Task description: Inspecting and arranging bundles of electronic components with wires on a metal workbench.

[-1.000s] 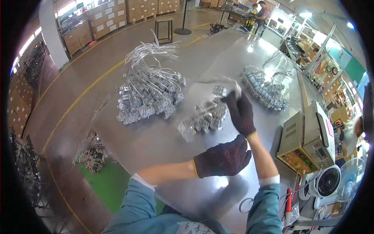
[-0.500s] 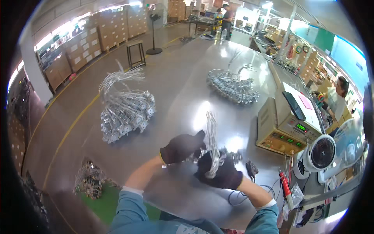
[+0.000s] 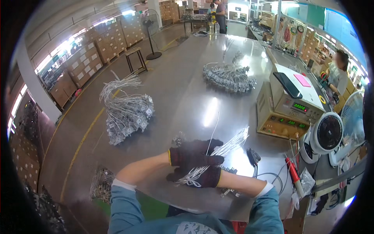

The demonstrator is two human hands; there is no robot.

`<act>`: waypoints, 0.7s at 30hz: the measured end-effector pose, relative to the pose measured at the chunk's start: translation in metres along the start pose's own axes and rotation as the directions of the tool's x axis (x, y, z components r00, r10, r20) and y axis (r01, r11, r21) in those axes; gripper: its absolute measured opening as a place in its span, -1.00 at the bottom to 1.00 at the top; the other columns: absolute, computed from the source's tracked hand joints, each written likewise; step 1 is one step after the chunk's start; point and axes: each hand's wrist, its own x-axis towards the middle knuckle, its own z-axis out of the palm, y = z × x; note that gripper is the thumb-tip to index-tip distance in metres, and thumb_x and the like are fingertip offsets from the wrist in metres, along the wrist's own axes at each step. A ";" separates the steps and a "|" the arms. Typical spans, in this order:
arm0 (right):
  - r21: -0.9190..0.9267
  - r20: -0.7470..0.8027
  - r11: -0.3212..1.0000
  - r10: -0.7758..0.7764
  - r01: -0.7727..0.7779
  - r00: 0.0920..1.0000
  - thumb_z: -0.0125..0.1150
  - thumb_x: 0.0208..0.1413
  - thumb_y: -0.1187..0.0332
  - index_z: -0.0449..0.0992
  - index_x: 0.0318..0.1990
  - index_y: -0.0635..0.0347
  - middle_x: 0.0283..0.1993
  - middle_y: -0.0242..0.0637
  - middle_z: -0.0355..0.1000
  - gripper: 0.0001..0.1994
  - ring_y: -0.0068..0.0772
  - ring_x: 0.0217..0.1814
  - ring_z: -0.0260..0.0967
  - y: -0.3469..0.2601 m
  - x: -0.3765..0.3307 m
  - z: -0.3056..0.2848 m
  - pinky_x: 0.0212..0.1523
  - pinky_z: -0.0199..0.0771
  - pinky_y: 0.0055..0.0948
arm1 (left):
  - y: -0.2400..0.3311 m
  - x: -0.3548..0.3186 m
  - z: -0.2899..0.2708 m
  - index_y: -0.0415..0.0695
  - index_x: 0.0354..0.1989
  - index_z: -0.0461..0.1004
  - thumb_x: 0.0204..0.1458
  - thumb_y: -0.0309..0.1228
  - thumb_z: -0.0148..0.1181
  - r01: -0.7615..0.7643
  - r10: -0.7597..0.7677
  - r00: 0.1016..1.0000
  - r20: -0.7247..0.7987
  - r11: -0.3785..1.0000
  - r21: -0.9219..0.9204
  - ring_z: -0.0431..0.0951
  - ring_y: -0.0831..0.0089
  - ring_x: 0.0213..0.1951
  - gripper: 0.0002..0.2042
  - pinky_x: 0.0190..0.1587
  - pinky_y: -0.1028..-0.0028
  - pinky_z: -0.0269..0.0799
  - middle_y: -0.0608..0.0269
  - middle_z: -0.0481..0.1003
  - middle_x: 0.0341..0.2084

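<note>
Wire bundle (image 3: 233, 143), silver-white, one, above the worktop (image 3: 233, 109), long axis slanting from lower left to upper right, clasped in my right hand (image 3: 209, 178), with my left hand (image 3: 191, 154) lying across it, its grip impossible to tell.

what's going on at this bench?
A person in dark knit gloves has a bundle of pale wires between both hands, low over the metal table. The left hand lies across the bundle, above the right hand, which holds it from below. Two piles of wired metal parts sit on the table: one to the left, one farther off. Stacked bench instruments stand on the right, displays lit.
</note>
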 end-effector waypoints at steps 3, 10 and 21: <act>0.070 0.039 0.996 -0.061 0.058 0.997 0.02 0.53 0.30 0.53 0.35 -0.03 0.14 -0.20 0.53 -0.65 -0.24 0.16 0.49 0.018 -0.002 0.012 0.23 0.52 -0.26 | 0.005 0.008 0.001 -0.22 0.58 0.19 0.24 -0.15 0.41 0.106 -0.103 0.994 0.026 0.964 -0.244 0.60 0.41 0.18 -0.19 0.23 0.31 0.52 -0.03 0.59 0.24; -0.501 -0.026 0.806 -0.379 0.316 0.925 0.03 0.41 0.35 0.63 0.20 -0.12 0.10 -0.19 0.54 -0.67 -0.13 0.12 0.52 0.037 0.007 0.012 0.18 0.56 -0.15 | 0.026 0.000 -0.021 -0.21 0.50 0.31 0.23 -0.43 0.39 -0.091 0.096 0.995 -0.017 0.859 -0.504 0.60 0.53 0.08 -0.34 0.17 0.36 0.56 0.16 0.63 0.12; -0.340 -0.443 0.925 0.003 -0.171 0.896 0.25 0.15 0.46 0.66 -0.09 0.06 -0.16 -0.11 0.60 -0.81 0.03 0.02 0.58 0.084 0.036 -0.013 0.18 0.52 -0.11 | -0.043 -0.027 -0.021 -0.20 0.17 0.58 0.17 -0.36 0.41 -0.158 -0.084 0.925 -0.370 0.801 -0.577 0.61 0.50 -0.09 -0.60 0.05 0.35 0.55 0.29 0.63 -0.17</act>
